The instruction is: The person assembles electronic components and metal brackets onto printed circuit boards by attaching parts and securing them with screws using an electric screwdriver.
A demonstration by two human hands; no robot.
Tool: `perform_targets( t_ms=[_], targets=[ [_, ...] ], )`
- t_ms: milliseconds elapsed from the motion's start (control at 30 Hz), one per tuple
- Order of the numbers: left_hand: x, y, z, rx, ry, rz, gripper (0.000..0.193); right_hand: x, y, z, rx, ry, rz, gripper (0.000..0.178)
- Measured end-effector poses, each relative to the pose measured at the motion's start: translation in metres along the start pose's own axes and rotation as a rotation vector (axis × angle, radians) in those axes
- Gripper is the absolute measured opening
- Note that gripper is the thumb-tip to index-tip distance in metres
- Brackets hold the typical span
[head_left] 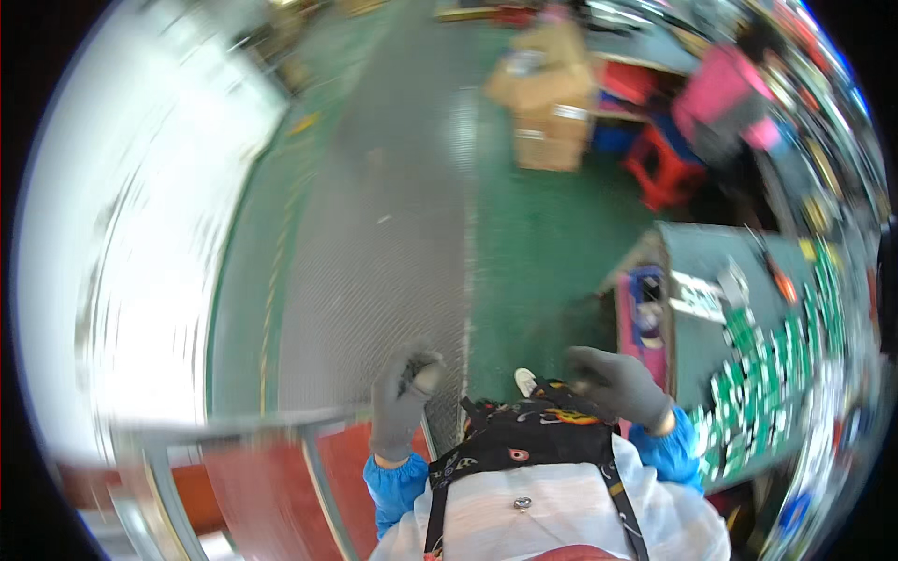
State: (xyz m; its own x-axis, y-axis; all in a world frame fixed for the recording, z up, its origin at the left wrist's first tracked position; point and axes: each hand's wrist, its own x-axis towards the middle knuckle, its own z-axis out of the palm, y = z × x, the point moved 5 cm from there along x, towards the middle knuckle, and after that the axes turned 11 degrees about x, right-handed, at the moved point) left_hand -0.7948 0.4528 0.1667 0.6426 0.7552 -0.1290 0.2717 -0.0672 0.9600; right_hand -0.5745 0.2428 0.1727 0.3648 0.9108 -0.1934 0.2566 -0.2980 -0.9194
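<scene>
My left hand (402, 400), in a grey glove, is raised in front of my left side. Its fingers curl loosely, with a gap to the thumb, and no held thing shows. On the other side, my right hand (625, 383), gloved alike, has its fingers bent inward and apart from the thumb, apparently holding nothing. Blue sleeves (393, 491) cover both forearms. Between the hands is my dark patterned apron (524, 439). The nearest thing to my right hand is a workbench (697, 360) bearing several green circuit boards (758, 374). Motion blurs the fingertips.
An orange-handled tool (781, 283) lies on the bench. Ahead, cardboard boxes (552, 131) stand on the green floor near a red stool (662, 168) and a person in pink (720, 98). A grey walkway (383, 215) runs forward; red panels (271, 486) in a frame are at lower left.
</scene>
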Motion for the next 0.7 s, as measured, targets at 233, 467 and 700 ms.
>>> perform_targets(
  t_ms=[233,467,700],
  targets=[
    [0.139,0.027,0.127,0.137,-0.526,0.175,0.038,0.019,0.046,-0.052,0.001,0.272,0.164,0.043],
    [0.263,0.028,0.186,0.239,-0.823,0.164,0.037,0.055,0.098,-0.066,0.027,0.549,0.491,0.041],
    [0.387,0.067,0.247,0.428,-1.087,0.230,0.034,0.073,0.139,-0.091,0.148,0.916,0.839,0.039]
  ],
)
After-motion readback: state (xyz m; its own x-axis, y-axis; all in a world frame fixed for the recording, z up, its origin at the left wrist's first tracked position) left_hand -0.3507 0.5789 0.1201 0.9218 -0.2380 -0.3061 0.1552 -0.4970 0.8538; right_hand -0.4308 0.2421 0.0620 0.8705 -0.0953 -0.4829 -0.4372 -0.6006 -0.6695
